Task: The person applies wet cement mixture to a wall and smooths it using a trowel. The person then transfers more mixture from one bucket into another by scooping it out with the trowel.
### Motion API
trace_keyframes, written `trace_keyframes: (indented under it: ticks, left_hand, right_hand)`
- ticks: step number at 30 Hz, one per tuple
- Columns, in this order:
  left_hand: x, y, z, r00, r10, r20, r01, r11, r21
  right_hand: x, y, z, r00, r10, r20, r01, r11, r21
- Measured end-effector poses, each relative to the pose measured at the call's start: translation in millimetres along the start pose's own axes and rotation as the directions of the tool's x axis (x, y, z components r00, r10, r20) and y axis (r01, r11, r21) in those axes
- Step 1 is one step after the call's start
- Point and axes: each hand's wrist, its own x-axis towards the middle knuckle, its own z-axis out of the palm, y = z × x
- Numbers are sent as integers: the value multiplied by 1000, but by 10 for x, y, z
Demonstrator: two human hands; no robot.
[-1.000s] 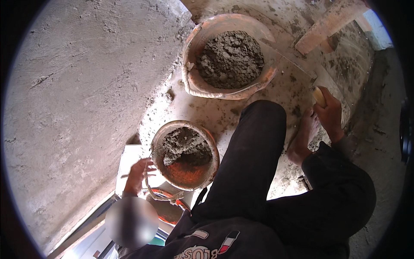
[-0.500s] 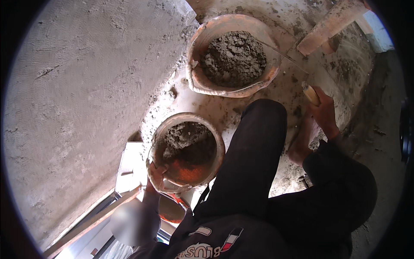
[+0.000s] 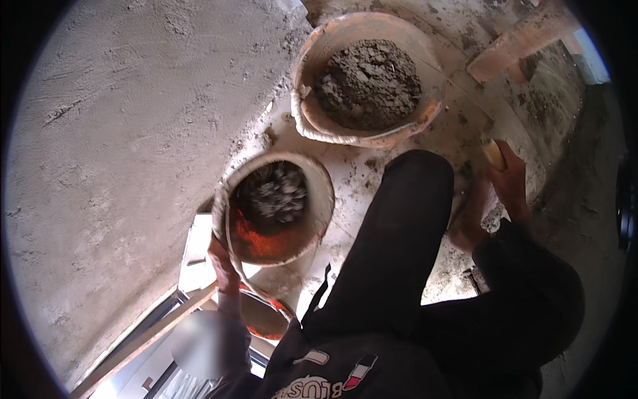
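Orange-lined small bucket: at the left hand's fingers, body extending up and right of them, mouth toward the camera. Contents: grey mortar, blurred, heaped away from those fingers; bare orange lining nearer to them.

Left fingers: at the bucket's near-left edge, beside its thin handle; tips obscured. Cannot tell whether they are hooked on rim or handle, or merely resting there.

Right hand: fingers curled firmly round the wooden grip of a tool; its blade, faint against the floor, points up-left from the knuckles.

Large basin: up-left of the right fingers, well apart from them; holds dark mortar. Orange-rimmed vessel: below and right of the left fingers. Bare foot: just left of and below the right fingers.
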Motion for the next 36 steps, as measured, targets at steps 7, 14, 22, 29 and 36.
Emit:
trace_keyframes:
  ticks: [7, 14, 22, 29, 36]
  left_hand:
    - [164, -96, -64, 973, -221, 67, 226, 971, -79]
    - [-76, -420, 57, 915, -403, 33, 403, 915, -11]
    - [29, 4, 432, 934, 208, -289, -140, 960, 241]
    - [144, 325, -55, 970, -20, -240, -20, 987, -162]
    - [240, 1319, -633, 948, -275, -159, 146, 823, -549]
  right_hand:
    - [-7, -47, 41, 999, 45, 2, -45, 999, 9]
    - [-45, 27, 101, 996, 86, -5, -84, 987, 140]
    - [-25, 6, 101, 981, 186, 61, -195, 948, 252]
    - [-90, 21, 38, 986, 166, -11, -159, 962, 223]
    - [-118, 32, -24, 959, 283, 19, -265, 869, 418]
